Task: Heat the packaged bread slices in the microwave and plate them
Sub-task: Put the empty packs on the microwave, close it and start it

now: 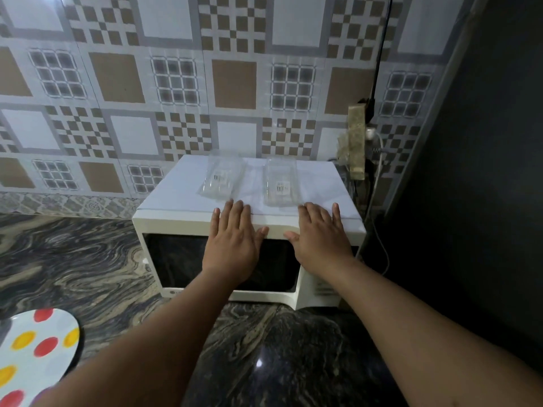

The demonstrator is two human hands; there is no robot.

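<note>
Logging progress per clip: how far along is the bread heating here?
Done: nothing visibly; the microwave door is closed and two clear packages lie on top. In hand: the left hand and right hand rest flat on its front top edge, holding nothing. Left: heating and plating; the dotted plate shows no bread.

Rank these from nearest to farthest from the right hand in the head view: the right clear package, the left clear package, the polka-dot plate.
Measured from the right hand, resting on the microwave's top front edge:
1. Right clear package, on the microwave top just beyond its fingers.
2. Left clear package, on the microwave top, further left, beyond the left hand.
3. Polka-dot plate, on the counter, far left and low.
</note>
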